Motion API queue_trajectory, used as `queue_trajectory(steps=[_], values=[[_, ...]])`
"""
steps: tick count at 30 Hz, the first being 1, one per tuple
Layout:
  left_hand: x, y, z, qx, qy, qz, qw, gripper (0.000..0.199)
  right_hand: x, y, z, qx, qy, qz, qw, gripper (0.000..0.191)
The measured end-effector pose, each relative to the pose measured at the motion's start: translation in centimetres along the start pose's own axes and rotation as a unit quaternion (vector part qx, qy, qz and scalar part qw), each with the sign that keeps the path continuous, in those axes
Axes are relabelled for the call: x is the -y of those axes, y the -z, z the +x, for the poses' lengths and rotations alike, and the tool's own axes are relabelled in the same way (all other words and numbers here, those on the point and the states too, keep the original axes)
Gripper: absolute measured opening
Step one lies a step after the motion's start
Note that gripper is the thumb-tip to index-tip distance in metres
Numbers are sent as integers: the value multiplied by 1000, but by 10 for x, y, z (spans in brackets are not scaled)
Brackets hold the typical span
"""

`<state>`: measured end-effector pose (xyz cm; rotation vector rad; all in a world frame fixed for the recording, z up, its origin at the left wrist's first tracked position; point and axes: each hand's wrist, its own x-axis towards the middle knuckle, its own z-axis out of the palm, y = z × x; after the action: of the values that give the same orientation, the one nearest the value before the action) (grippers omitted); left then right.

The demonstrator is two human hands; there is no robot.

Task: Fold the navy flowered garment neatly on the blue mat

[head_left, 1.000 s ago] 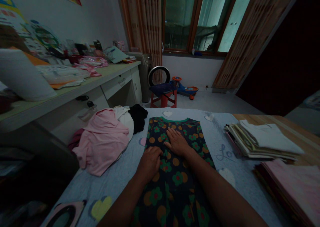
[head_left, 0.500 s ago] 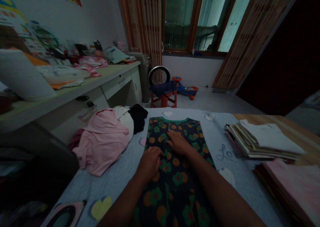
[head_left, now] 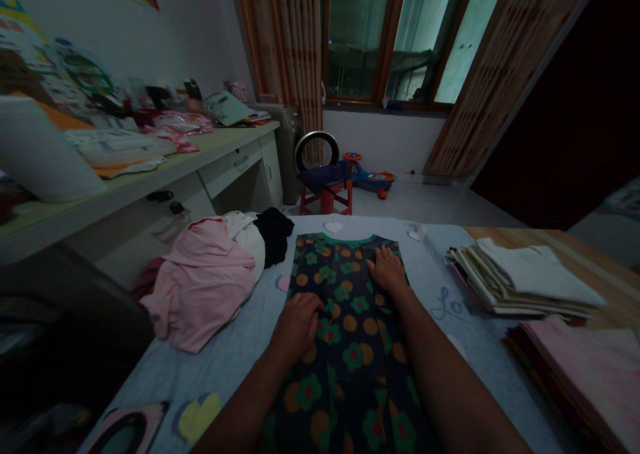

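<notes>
A dark garment with green flowers and orange dots (head_left: 353, 324) lies spread on the pale blue cover, its green-trimmed neckline at the far end. On its left side rests my left hand (head_left: 300, 317), fingers lightly bent over the fabric and gripping nothing that I can see. My right hand (head_left: 387, 271) lies flat near the garment's upper right corner, with the fingers stretched out. The garment's near end runs out of the picture between my forearms.
To the left lies a heap of clothes (head_left: 205, 281), pink, white and black. Folded stacks of clothes, one white-topped (head_left: 545, 267) and one pink-topped (head_left: 595, 367), sit on the right. A cluttered desk (head_left: 190, 161) runs along the left wall. Beyond the cover's far edge is a red stool (head_left: 327, 201).
My right hand has slid right across the garment, from its middle to its upper right corner. My left hand has stayed almost in place.
</notes>
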<state>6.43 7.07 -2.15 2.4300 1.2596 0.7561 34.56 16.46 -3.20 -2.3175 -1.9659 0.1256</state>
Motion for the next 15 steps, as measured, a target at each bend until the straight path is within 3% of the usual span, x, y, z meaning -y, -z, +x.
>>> queue_trajectory(steps=[4, 8, 15], values=[[1, -1, 0, -2, 3, -3, 1000, 24, -2, 10, 7, -9, 24, -2, 1000, 53], [1, -1, 0, 0, 4, -4, 1000, 24, -1, 20, 12, -11, 6, -15, 1000, 41], [2, -1, 0, -2, 1, -3, 1000, 23, 6, 8, 6, -88, -23, -18, 996, 44]])
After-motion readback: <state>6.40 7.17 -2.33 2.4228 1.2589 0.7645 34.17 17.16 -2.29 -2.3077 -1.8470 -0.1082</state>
